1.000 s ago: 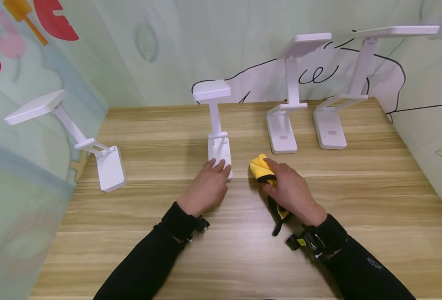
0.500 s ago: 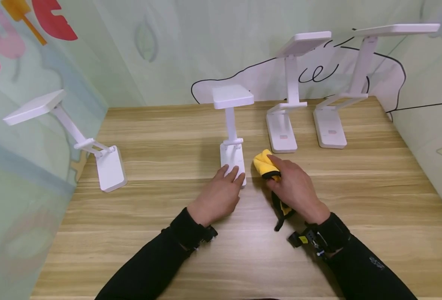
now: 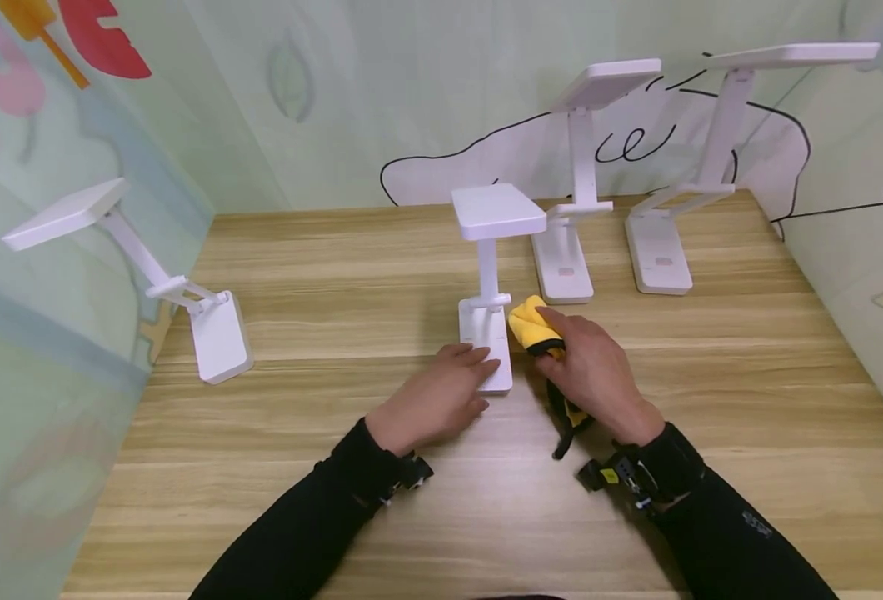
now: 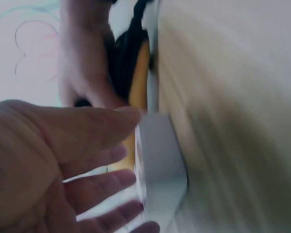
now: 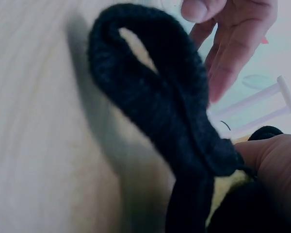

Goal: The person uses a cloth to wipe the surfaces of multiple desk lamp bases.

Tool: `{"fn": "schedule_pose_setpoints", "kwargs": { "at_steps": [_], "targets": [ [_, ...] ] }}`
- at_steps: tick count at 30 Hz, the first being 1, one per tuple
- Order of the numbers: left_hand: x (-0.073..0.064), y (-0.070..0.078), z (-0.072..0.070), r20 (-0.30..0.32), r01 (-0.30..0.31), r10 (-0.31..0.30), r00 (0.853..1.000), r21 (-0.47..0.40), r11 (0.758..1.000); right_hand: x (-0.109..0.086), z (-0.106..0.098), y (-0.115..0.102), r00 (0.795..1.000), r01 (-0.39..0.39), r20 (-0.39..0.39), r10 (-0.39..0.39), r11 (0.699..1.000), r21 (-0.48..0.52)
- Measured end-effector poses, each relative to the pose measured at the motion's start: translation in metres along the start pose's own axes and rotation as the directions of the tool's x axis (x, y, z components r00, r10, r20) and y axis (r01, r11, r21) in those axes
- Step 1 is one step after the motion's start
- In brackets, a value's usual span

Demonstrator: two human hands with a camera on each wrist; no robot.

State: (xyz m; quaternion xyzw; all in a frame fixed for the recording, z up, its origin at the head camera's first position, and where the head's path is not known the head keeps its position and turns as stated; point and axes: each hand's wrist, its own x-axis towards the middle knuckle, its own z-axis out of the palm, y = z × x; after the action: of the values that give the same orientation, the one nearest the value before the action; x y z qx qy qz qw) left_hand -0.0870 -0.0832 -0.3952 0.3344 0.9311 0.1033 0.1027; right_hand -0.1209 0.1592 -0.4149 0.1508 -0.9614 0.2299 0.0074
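Observation:
My left hand [image 3: 434, 400] lies over the near end of a white desk lamp [image 3: 500, 215], fingers extended and touching the lamp's base [image 3: 496, 382]. In the left wrist view the thumb reaches toward the edge of the white base [image 4: 160, 160], other fingers spread beside it. My right hand [image 3: 597, 375] grips a bunched yellow cloth [image 3: 533, 323] with black edging, just right of that lamp. The cloth's black hanging loop [image 5: 150, 97] fills much of the right wrist view, close over the wood.
Two more white lamps stand at the back right, one behind the cloth [image 3: 564, 271] and one farther right [image 3: 661, 254]. Another lamp [image 3: 220, 337] stands at the left edge of the wooden table [image 3: 299, 283]. Printed fabric walls [image 3: 336, 100] close in the back and sides.
The middle lamp has slid right and toward me along with my left hand, now closer to the cloth. The right hand with the cloth has shifted slightly right. The other lamps stay put.

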Motion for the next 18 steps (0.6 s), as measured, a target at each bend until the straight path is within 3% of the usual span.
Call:
{"fn": "schedule_pose_setpoints", "kwargs": {
  "at_steps": [4,8,11,14,18],
  "targets": [
    [-0.003,-0.014,-0.003,-0.02,-0.001,0.0,1.0,-0.054,0.999,-0.003,-0.009,-0.009,0.999,0.053,0.007,-0.053,0.998,-0.031],
    [-0.005,-0.022,-0.003,-0.026,-0.081,0.08,0.996,-0.012,0.997,0.0,-0.012,-0.03,0.982,0.187,0.011,-0.187,0.978,-0.095],
    [-0.006,-0.024,-0.003,-0.034,-0.126,0.127,0.991,0.02,0.992,0.009,-0.004,-0.048,0.949,0.309,0.0,-0.314,0.933,-0.184],
    [-0.007,-0.025,-0.003,-0.029,-0.143,0.144,0.989,0.029,0.989,0.019,0.007,-0.059,0.919,0.375,-0.002,-0.393,0.88,-0.292],
    [-0.005,-0.02,-0.006,0.013,-0.127,0.127,0.992,0.047,0.991,0.028,0.011,-0.063,0.921,0.37,0.042,-0.387,0.836,-0.406]
  ]
}}
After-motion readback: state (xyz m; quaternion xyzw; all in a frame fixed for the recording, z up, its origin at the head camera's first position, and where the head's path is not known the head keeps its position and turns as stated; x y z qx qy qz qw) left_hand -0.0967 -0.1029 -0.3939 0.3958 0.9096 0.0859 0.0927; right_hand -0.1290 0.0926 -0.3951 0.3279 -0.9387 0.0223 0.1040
